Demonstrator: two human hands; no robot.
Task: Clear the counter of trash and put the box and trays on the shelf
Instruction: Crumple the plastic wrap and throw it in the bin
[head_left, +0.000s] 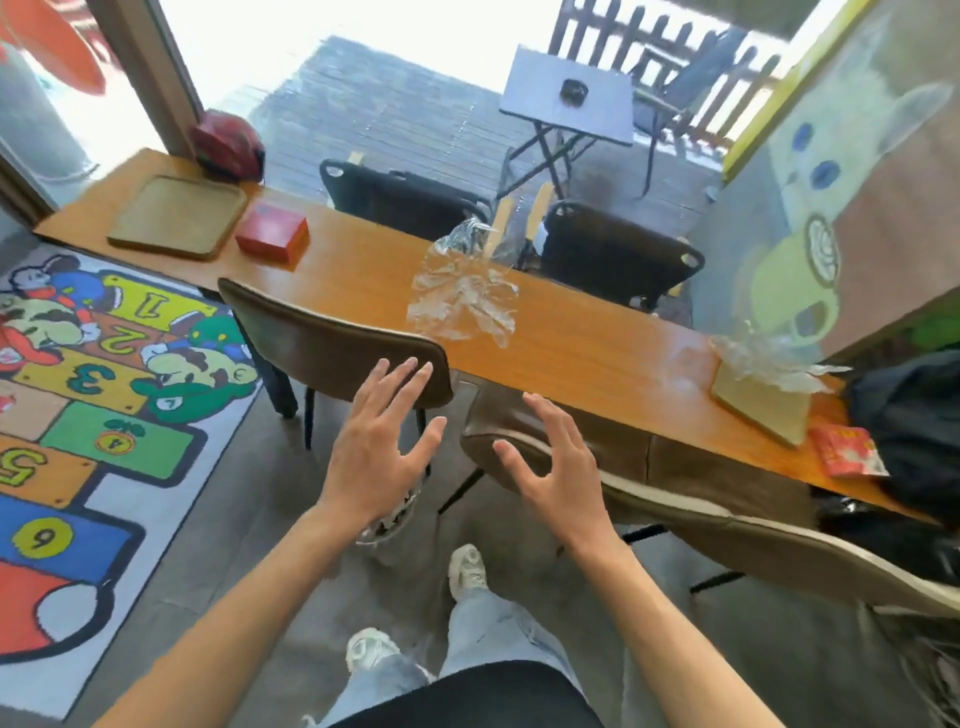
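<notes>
Hands spread — empty, raised.

— What lies on the counter?
— A wooden tray at the far left end, a red box just beside it, crumpled clear plastic near the middle, and a second tray at the right end with more clear plastic on it. A red packet lies beside that tray.
— And the hands?
— The left hand and the right hand hover with fingers spread and nothing in them, over two brown chairs, short of the counter.
</notes>
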